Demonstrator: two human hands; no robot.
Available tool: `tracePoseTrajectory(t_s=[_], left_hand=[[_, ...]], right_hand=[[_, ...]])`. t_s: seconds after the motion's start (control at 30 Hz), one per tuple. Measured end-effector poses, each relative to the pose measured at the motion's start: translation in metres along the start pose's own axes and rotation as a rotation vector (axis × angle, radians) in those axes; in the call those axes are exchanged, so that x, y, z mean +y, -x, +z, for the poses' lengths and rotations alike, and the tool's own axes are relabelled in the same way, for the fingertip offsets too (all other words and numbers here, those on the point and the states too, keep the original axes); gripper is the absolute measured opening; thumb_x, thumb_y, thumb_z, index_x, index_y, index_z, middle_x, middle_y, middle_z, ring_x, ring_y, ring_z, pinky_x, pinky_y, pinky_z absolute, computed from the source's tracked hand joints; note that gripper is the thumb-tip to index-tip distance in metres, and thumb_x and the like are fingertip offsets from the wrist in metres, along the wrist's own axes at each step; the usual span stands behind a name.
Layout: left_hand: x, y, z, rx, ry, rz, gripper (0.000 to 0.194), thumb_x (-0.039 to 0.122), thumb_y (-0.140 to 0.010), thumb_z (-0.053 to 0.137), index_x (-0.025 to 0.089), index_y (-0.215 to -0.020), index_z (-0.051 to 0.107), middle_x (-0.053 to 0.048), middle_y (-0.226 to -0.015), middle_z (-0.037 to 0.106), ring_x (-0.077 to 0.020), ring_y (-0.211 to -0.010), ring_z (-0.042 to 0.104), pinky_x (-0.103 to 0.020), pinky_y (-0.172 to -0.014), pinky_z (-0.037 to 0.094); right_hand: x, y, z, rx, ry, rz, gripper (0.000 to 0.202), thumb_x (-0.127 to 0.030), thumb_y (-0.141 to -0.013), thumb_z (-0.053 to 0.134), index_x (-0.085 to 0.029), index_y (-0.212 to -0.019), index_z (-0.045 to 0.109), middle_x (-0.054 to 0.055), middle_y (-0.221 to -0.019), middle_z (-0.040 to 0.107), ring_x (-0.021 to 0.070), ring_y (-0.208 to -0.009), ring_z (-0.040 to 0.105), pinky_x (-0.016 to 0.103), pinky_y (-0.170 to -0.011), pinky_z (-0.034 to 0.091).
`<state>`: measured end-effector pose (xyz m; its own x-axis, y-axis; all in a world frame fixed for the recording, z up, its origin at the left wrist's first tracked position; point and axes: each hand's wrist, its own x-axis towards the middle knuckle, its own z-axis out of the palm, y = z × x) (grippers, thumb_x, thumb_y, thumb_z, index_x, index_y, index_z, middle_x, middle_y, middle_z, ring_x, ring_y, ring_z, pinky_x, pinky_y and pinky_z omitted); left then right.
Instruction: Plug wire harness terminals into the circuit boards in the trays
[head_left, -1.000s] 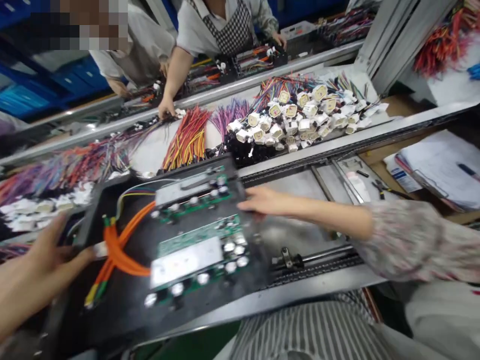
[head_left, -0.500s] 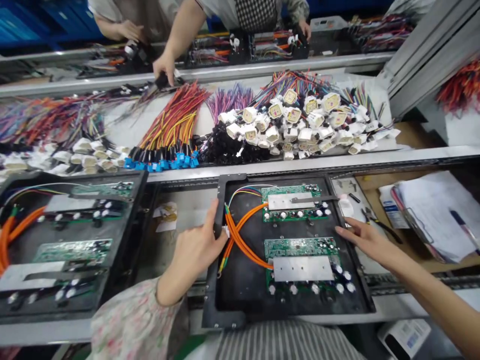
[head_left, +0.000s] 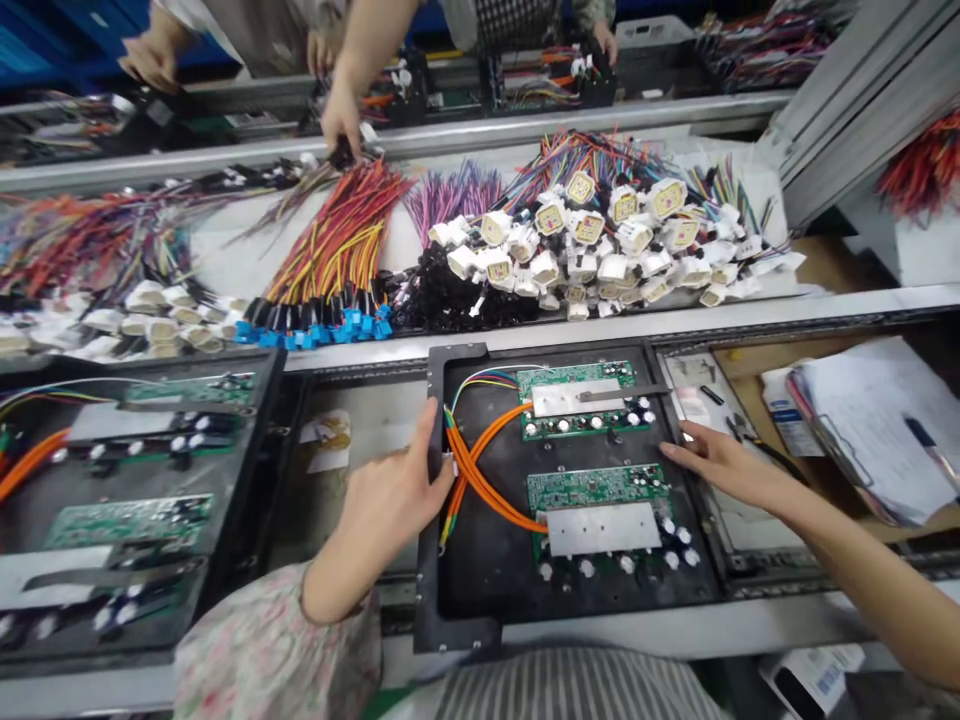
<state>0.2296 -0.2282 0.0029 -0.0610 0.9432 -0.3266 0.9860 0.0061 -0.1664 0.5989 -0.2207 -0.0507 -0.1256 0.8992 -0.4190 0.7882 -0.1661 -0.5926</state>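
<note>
A black tray lies before me on the line. My left hand grips its left rim, index finger stretched along the edge and thumb over the inside. At the opposite rim, my right hand has its thumb on top and its fingers at the outer side. Inside are an upper circuit board and a lower circuit board, each with a silver plate. Orange cables run from both boards toward the left rim, near my left thumb. A grey metal strip crosses the upper plate.
A second tray with boards stands at left. Behind the rail are bundles with blue connectors and piled white connectors. A clipboard with papers lies at right. Across the bench, a co-worker's hand reaches over the wires.
My tray has shifted slightly and turned a little, both hands staying at its rims. Across the bench, one co-worker's hand has moved left. Another's stays at the wires.
</note>
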Motion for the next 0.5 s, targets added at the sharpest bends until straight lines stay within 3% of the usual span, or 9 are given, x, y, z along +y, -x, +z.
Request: tracePoseTrajectory(t_s=[0.07,0.17,0.23,0.3,0.33,0.43,0.5], left_hand=[[-0.005,-0.003,-0.005,0.068,0.003,0.03,0.068,0.045,-0.094,0.042,0.014,-0.152,0.024,-0.005,-0.074,0.075,-0.0314,-0.07,0.073,-0.036,-0.058,0.05],[-0.007,-0.008,-0.016,0.251,0.067,0.047,0.063,0.042,-0.094,0.046,0.013,-0.149,0.032,-0.004,-0.076,0.074,-0.0269,-0.067,0.072,-0.032,-0.055,0.047],[-0.003,-0.01,-0.021,0.366,0.121,0.119,0.057,0.038,-0.094,0.047,0.013,-0.145,0.038,-0.003,-0.074,0.074,-0.0228,-0.065,0.071,-0.029,-0.054,0.046],[0.007,-0.013,-0.025,0.462,0.157,0.243,0.052,0.034,-0.094,0.049,0.014,-0.141,0.044,-0.002,-0.073,0.074,-0.0195,-0.063,0.07,-0.027,-0.054,0.046],[0.013,-0.014,-0.026,0.508,0.171,0.309,0.049,0.033,-0.093,0.051,0.014,-0.139,0.047,-0.002,-0.072,0.074,-0.0184,-0.062,0.069,-0.026,-0.055,0.047],[0.03,-0.018,-0.027,0.64,0.22,0.465,0.043,0.029,-0.092,0.053,0.014,-0.132,0.053,-0.003,-0.071,0.073,-0.0169,-0.062,0.068,-0.025,-0.056,0.048],[0.037,-0.021,-0.027,0.702,0.255,0.525,0.041,0.028,-0.092,0.054,0.012,-0.13,0.054,-0.003,-0.074,0.074,-0.0166,-0.063,0.068,-0.026,-0.056,0.049]], right_hand=[[-0.008,-0.006,-0.021,0.04,0.143,-0.083,0.032,-0.055,-0.081,0.053,-0.026,-0.074,0.065,0.003,-0.051,0.061,0.0225,-0.048,0.058,0.034,-0.049,0.045],[-0.044,-0.021,-0.063,0.216,0.289,-0.175,0.03,-0.057,-0.076,0.057,-0.03,-0.08,0.068,0.004,-0.046,0.058,0.025,-0.044,0.057,0.036,-0.047,0.038],[-0.089,-0.035,-0.088,0.345,0.402,-0.363,0.031,-0.054,-0.077,0.058,-0.028,-0.088,0.07,0.004,-0.054,0.063,0.024,-0.048,0.058,0.035,-0.049,0.037],[-0.143,-0.057,-0.106,0.49,0.512,-0.577,0.027,-0.043,-0.083,0.054,-0.024,-0.094,0.072,0.007,-0.07,0.07,0.0252,-0.061,0.063,0.036,-0.056,0.041],[-0.17,-0.07,-0.112,0.549,0.535,-0.613,0.024,-0.034,-0.083,0.055,-0.023,-0.093,0.073,0.007,-0.07,0.07,0.0247,-0.065,0.064,0.036,-0.059,0.041],[-0.237,-0.124,-0.119,0.545,0.557,-0.639,0.026,-0.027,-0.086,0.053,-0.02,-0.101,0.074,0.007,-0.085,0.073,0.0224,-0.078,0.065,0.034,-0.07,0.046],[-0.266,-0.164,-0.117,0.442,0.639,-0.594,0.028,-0.022,-0.087,0.053,-0.016,-0.106,0.072,0.008,-0.096,0.074,0.0198,-0.089,0.065,0.031,-0.079,0.046]])
